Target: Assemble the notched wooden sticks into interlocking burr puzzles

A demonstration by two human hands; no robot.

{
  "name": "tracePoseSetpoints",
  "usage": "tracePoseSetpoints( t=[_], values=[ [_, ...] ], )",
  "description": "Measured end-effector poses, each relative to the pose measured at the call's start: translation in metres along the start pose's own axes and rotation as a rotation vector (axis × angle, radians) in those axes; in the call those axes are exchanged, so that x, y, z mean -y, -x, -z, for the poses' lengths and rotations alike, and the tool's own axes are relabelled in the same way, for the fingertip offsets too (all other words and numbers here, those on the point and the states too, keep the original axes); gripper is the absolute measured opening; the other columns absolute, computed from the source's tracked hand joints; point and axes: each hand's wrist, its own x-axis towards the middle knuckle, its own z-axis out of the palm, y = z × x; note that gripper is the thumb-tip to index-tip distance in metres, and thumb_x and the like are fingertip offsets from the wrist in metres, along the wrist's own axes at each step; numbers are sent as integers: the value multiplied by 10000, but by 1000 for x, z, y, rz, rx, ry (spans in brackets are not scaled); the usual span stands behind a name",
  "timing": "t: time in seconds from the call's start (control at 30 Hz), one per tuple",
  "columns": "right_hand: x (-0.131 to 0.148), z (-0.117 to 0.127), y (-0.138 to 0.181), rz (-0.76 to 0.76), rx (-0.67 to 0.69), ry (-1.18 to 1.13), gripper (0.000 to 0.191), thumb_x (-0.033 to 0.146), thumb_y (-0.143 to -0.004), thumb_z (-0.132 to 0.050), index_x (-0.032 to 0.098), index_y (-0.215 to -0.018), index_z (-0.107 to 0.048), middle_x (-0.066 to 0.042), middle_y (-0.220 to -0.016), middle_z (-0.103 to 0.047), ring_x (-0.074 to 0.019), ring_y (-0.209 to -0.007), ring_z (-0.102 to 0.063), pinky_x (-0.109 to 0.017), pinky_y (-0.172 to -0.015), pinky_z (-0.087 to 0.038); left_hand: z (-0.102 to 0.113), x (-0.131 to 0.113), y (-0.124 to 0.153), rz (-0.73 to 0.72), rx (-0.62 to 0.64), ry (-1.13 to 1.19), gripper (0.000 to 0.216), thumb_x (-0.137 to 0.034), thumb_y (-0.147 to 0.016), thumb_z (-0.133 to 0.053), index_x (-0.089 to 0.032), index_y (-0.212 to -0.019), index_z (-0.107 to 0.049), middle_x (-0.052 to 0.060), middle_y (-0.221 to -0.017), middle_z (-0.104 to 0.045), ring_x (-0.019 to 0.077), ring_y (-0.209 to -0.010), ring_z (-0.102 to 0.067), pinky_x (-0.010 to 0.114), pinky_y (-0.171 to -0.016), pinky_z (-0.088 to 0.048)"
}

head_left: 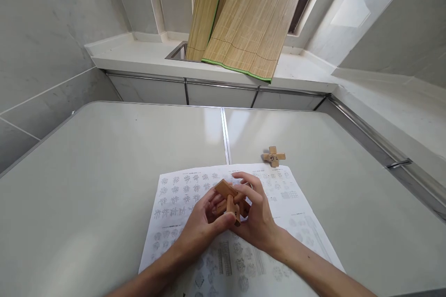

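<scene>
A partly joined wooden burr puzzle [226,190] is held between my two hands, above a printed sheet [167,232]. My left hand [205,220] grips it from the left, the thumb pressed on a lettered block at the front. From the right, my right hand [259,218] curls its fingers over the far side of the puzzle. Its pieces stick out at several angles, and some are hidden by my fingers. Past the sheet's far right edge lies a separate cross-shaped wooden piece [273,157] with a dark mark on it.
The sheet, covered in small diagrams, lies on a pale table [87,185] with a metal seam [225,134] down its middle. Beyond is a white counter [139,62] with a sink [177,52] partly covered by a bamboo mat [247,32]. Tiled walls stand on both sides.
</scene>
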Motion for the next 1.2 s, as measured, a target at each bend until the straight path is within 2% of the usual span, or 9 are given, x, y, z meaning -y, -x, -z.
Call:
tracePoseSetpoints(
  t=[0.13, 0.33, 0.4, 0.5, 0.6, 0.67, 0.9, 1.03, 1.2],
  values=[
    [2, 3, -5, 45, -19, 11, 786, 151, -822, -780, 306, -1469, -361, -135, -1311, -572, -318, -1175, -631, -532, -883, -619, 4, -2, 0, -18, -93, 31, 713, -618, -828, -803, -191, -1377, -644, 166, -1404, -686, 414, -1340, -616, 515, -1140, -491],
    [-2, 3, -3, -6, 19, -8, 848, 89, -768, -755, 312, -1482, -355, -135, -1409, -550, -338, -1320, -575, -577, -1016, -565, 22, -12, -8, -75, -220, 162, 572, -603, -911, -716, -168, -1283, -717, 154, -1469, -652, 398, -1442, -523, 511, -1233, -392],
    [-4, 3, -1, -48, 55, -9, 884, 112, -763, -767, 309, -1507, -331, -142, -1458, -531, -347, -1363, -547, -591, -1059, -543, 29, -16, -13, -78, -265, 274, 568, -627, -922, -687, -156, -1235, -736, 157, -1461, -659, 374, -1455, -515, 492, -1253, -378],
    [-8, 4, 0, -178, 188, -5, 969, 157, -731, -804, 296, -1547, -300, -145, -1493, -532, -358, -1381, -539, -587, -1095, -531, 35, -19, -18, -39, -313, 423, 566, -633, -914, -687, -146, -1196, -740, 161, -1435, -676, 344, -1447, -534, 468, -1269, -368],
    [-12, 6, 1, -315, 319, 14, 981, 216, -709, -847, 281, -1542, -332, -147, -1491, -552, -362, -1358, -567, -568, -1087, -549, 37, -17, -18, -25, -285, 460, 583, -625, -915, -689, -134, -1227, -731, 167, -1430, -679, 340, -1434, -549, 472, -1276, -354],
    [-15, 6, 1, -350, 350, 36, 957, 269, -723, -862, 266, -1534, -355, -156, -1524, -535, -370, -1399, -540, -577, -1118, -530, 37, -14, -17, -28, -242, 437, 610, -639, -911, -690, -136, -1254, -730, 168, -1435, -676, 350, -1432, -547, 484, -1274, -353],
    [-23, 3, 5, -328, 404, 144, 881, 483, -869, -798, 242, -1588, -349, -180, -1681, -375, -406, -1579, -304, -673, -1224, -382, 37, -9, -13, -96, -110, 284, 575, -620, -937, -667, -171, -1288, -739, 145, -1467, -661, 366, -1411, -555, 486, -1242, -380],
    [-19, 7, 2, -330, 392, 96, 855, 505, -922, -750, 266, -1614, -309, -164, -1712, -311, -392, -1581, -302, -648, -1209, -413, 35, -8, -12, -85, -83, 222, 560, -598, -971, -628, -182, -1338, -709, 141, -1497, -635, 371, -1439, -524, 486, -1211, -410],
    [-10, 15, -7, -264, 247, -54, 399, 393, -971, -699, 277, -1328, -565, -148, -1545, -491, -339, -1431, -509, -547, -1106, -531, 29, -9, -10, -71, -74, 131, 610, -581, -898, -735, -195, -1366, -677, 157, -1527, -601, 402, -1413, -541, 503, -1164, -451]
  ],
)
